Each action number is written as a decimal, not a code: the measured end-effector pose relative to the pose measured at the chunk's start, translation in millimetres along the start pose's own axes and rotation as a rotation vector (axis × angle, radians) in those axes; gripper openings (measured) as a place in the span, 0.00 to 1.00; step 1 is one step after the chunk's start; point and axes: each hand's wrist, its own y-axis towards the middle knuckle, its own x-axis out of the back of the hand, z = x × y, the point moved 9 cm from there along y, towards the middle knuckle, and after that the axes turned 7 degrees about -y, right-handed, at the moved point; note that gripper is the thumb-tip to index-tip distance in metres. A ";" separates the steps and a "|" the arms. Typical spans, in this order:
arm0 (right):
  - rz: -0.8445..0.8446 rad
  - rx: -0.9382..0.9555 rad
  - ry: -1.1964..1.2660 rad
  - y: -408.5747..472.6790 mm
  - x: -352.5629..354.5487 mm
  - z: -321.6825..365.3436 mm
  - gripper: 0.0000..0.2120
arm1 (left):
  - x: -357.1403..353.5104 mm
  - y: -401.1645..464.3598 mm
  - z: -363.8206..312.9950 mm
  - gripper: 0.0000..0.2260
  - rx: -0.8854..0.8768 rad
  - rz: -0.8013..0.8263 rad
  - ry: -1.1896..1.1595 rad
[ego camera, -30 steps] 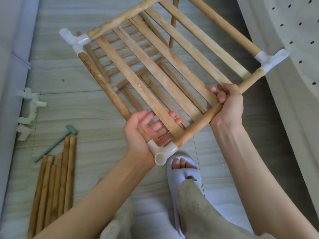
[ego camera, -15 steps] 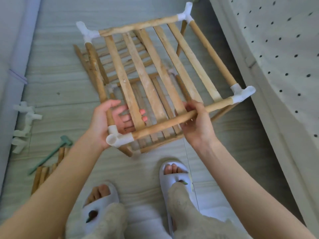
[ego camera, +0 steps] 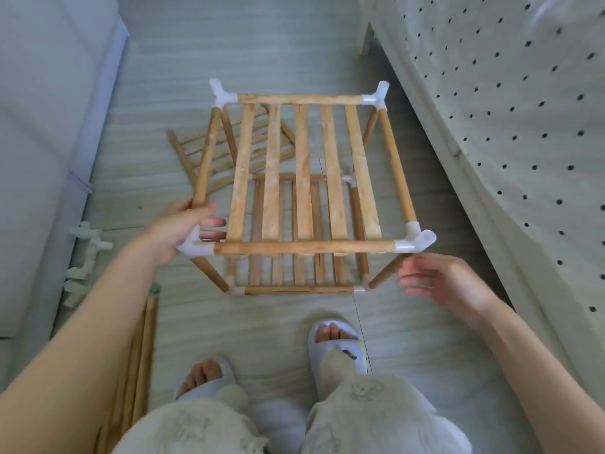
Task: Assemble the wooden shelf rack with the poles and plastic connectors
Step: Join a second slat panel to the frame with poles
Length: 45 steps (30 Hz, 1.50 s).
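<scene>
The wooden shelf rack (ego camera: pixel 302 178) stands on the floor in front of me, two slatted tiers joined by poles and white plastic connectors. My left hand (ego camera: pixel 183 229) grips the top tier's near-left corner, fingers wrapped round the side pole beside the connector (ego camera: pixel 196 249). My right hand (ego camera: pixel 438 280) hovers just below the near-right connector (ego camera: pixel 417 239), fingers loosely spread, touching nothing. Another slatted panel (ego camera: pixel 209 152) lies flat on the floor behind the rack's left side.
Spare wooden poles (ego camera: pixel 140 348) lie along the floor at lower left. Loose white connectors (ego camera: pixel 86 253) are piled by the grey cabinet (ego camera: pixel 42 142) on the left. A dotted bed cover (ego camera: pixel 523 142) borders the right. My slippered feet (ego camera: pixel 337 342) stand close to the rack.
The rack has been turned square and set down upright on the floor. My right hand has let go of the front pole and pulled away to the right.
</scene>
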 end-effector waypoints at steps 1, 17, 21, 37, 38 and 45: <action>-0.157 -0.021 0.036 3.6 20.2 -1.2 0.10 | -3.1 -0.5 4.5 0.10 0.053 0.038 -0.089; 0.503 -0.222 0.395 72.7 -54.5 41.7 0.43 | -37.0 24.6 31.8 0.28 0.309 0.458 -0.409; 0.478 -0.211 0.324 74.8 -54.2 39.9 0.41 | -34.9 29.0 29.9 0.22 0.265 0.428 -0.334; -0.162 0.157 -1.027 85.9 3.4 148.6 0.25 | -65.7 -26.8 59.3 0.25 0.081 0.232 -0.592; -0.213 0.214 -1.096 76.4 -6.1 156.6 0.23 | -69.2 -33.1 62.6 0.25 0.070 0.213 -0.606; -0.140 0.418 -1.400 25.0 -153.7 117.2 0.32 | -102.6 -78.7 95.1 0.30 0.208 0.324 -0.077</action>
